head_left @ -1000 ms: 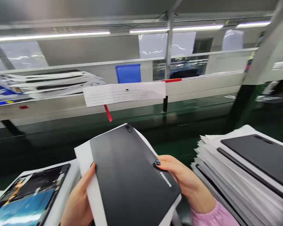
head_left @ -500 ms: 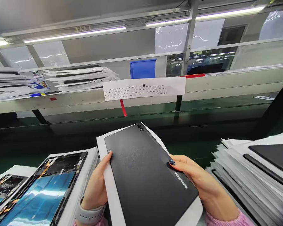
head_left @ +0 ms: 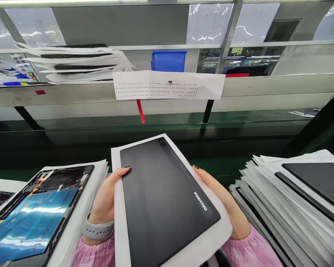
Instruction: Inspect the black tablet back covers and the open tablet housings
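The left hand (head_left: 105,198) and the right hand (head_left: 221,200) stand well apart, one on each long side, clamped on a black POSITIVO tablet (head_left: 161,202) and the white paper sheet (head_left: 211,237) beneath it. Each thumb lies at the tablet's edge, and the fingers are hidden underneath. The tablet is held back-up at the bottom center of the frame, with its camera lenses (head_left: 161,142) pointing away from the person. The sheet looks loose, so a slackened grip could let the tablet slide off the paper. Thumb pressure could also leave marks on the dark back.

At lower left, the grey watch strap (head_left: 98,230) on the left wrist sits just beside an opened tablet (head_left: 41,211) with exposed internals, which a careless swing could knock or scrape. At lower right, a fanned stack of papers (head_left: 267,207) with a dark tablet (head_left: 314,181) on top could slip if bumped.

Beyond them lies a dark green surface (head_left: 167,148). Farther off are a dotted paper sheet (head_left: 156,85) with a red tag (head_left: 140,111), a blue bin (head_left: 168,61), and stacked papers (head_left: 78,63) at upper left.
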Action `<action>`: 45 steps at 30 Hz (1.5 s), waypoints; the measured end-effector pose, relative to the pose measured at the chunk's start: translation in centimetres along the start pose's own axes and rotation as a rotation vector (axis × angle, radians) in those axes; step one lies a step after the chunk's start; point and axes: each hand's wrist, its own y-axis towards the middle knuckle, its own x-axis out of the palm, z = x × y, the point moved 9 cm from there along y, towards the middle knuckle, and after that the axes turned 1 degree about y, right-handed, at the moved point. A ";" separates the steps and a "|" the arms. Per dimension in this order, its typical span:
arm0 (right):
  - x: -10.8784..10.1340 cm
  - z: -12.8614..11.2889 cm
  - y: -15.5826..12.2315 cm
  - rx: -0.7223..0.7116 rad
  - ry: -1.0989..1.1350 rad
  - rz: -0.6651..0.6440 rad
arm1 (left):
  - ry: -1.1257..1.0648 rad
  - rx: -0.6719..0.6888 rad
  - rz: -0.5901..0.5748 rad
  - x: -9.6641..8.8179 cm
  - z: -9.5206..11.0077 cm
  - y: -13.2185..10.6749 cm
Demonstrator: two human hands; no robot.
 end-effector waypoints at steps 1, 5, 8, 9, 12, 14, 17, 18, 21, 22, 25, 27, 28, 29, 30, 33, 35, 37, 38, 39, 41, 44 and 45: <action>-0.1 0.5 -0.2 0.048 0.013 0.028 | 0.014 -0.030 0.040 0.0 -0.2 -0.2; -0.3 0.5 -0.9 0.049 -0.019 0.125 | -0.004 -0.123 -0.083 1.5 -1.0 -0.4; 0.6 0.1 -1.2 0.029 -0.021 0.039 | -0.025 -0.153 -0.194 1.9 -1.6 -0.1; 0.8 0.0 -1.2 0.023 -0.029 0.022 | -0.028 -0.136 -0.204 1.8 -1.5 0.0; 0.7 0.0 -1.4 0.013 -0.050 0.021 | -0.040 -0.107 -0.196 1.7 -1.4 0.0; 0.3 0.1 -1.4 0.009 -0.041 0.032 | -0.034 -0.131 -0.150 1.6 -1.5 -0.2; -0.4 0.3 -1.3 0.032 -0.021 0.043 | -0.013 -0.178 -0.135 1.8 -1.7 -0.6; -0.7 0.3 -1.2 0.044 -0.019 0.048 | -0.006 -0.178 -0.143 2.0 -1.7 -0.7; -1.9 0.7 -0.3 0.085 -0.026 0.063 | 0.038 -0.120 -0.178 2.0 -1.5 -0.8; -2.2 0.9 0.2 0.093 -0.025 0.064 | 0.056 -0.063 -0.213 2.2 -1.3 -0.9; -2.3 2.0 2.4 0.092 -0.019 0.031 | 0.134 0.175 -0.356 3.2 -0.4 -1.6; -1.8 3.1 4.1 0.070 -0.023 0.000 | 0.226 0.281 -0.412 3.8 -0.5 -2.2; -1.6 3.8 4.8 0.064 -0.024 -0.014 | 0.281 0.306 -0.425 4.0 -0.8 -2.5; -1.3 4.5 5.4 0.061 -0.023 -0.024 | 0.336 0.320 -0.437 4.2 -1.1 -2.6; -1.0 5.1 5.8 0.064 -0.021 -0.035 | 0.385 0.329 -0.456 4.4 -1.4 -2.8; -0.3 6.7 6.4 0.091 -0.018 -0.065 | 0.467 0.359 -0.483 4.8 -1.7 -3.3; -0.1 7.0 6.3 0.095 -0.019 -0.073 | 0.475 0.372 -0.464 4.8 -1.6 -3.4; -0.1 6.9 6.2 0.083 -0.027 -0.071 | 0.475 0.377 -0.441 4.8 -1.6 -3.6; -0.1 6.8 6.1 0.074 -0.036 -0.068 | 0.476 0.380 -0.443 4.9 -1.6 -3.7; -0.2 6.6 6.1 0.063 -0.047 -0.064 | 0.476 0.387 -0.453 5.0 -1.5 -3.9; -0.4 6.1 6.0 0.022 -0.076 -0.051 | 0.468 0.407 -0.483 5.3 -1.4 -4.2; -0.9 4.6 5.8 -0.114 -0.142 -0.014 | 0.462 0.428 -0.499 5.3 -1.2 -4.4; -1.1 3.8 5.7 -0.183 -0.170 0.008 | 0.461 0.422 -0.490 5.2 -1.1 -4.3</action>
